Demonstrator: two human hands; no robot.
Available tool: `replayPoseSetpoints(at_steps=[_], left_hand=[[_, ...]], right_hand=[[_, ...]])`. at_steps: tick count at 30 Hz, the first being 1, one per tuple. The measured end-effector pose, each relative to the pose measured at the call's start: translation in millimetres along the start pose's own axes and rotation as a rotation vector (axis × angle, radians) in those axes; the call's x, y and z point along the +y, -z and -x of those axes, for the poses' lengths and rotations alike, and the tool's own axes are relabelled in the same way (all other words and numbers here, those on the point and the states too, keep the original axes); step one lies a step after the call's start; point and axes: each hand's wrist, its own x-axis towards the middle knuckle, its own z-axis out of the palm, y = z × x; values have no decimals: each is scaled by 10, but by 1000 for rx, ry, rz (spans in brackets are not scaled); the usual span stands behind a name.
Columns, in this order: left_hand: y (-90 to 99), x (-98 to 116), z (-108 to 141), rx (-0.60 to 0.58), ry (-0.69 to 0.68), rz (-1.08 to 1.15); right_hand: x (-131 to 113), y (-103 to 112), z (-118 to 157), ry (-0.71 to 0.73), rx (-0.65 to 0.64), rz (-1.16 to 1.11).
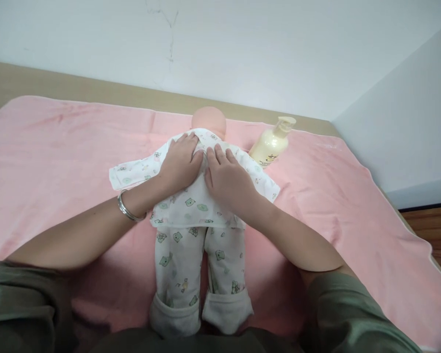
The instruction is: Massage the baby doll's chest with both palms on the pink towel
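A baby doll (208, 119) lies face down, its bald head pointing away from me. It wears a white printed top (194, 203) and matching footed trousers (180, 260). My left hand (182, 163) rests flat on the left side of the doll's upper back, fingers stretched out. On the right side of the back lies my right hand (230, 179), also flat with its fingers extended. Both hands touch the top's fabric and hold nothing. The two thumbs are close together near the middle of the back.
A pink blanket (69, 147) covers the surface under the doll. A cream pump bottle (271, 144) leans to the right of the doll's head. Behind the blanket runs a tan edge (95, 86) against a white wall (242, 49). Brown wood (431, 230) shows at far right.
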Motion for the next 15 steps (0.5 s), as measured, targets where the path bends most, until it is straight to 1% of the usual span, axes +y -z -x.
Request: replayPoseSetpoints(at_steps=[4, 6, 8, 10, 12, 13, 15], left_hand=[[-59, 96, 187, 44, -54, -49], [-76, 162, 293, 57, -102, -48], [-78, 201, 348, 58, -121, -41], [-71, 187, 330, 37, -105, -26], [-73, 112, 244, 14, -70, 4], [-80, 55, 186, 17, -57, 24], [-106, -66, 67, 57, -73, 69]], right_hand=[[151, -23, -153, -53, -9, -25], [247, -52, -261, -45, 14, -25], [289, -79, -325, -48, 37, -16], [252, -95, -315, -79, 55, 0], [148, -102, -230, -107, 62, 20], [85, -104, -169, -108, 67, 26], [-30, -109, -44, -83, 75, 25]])
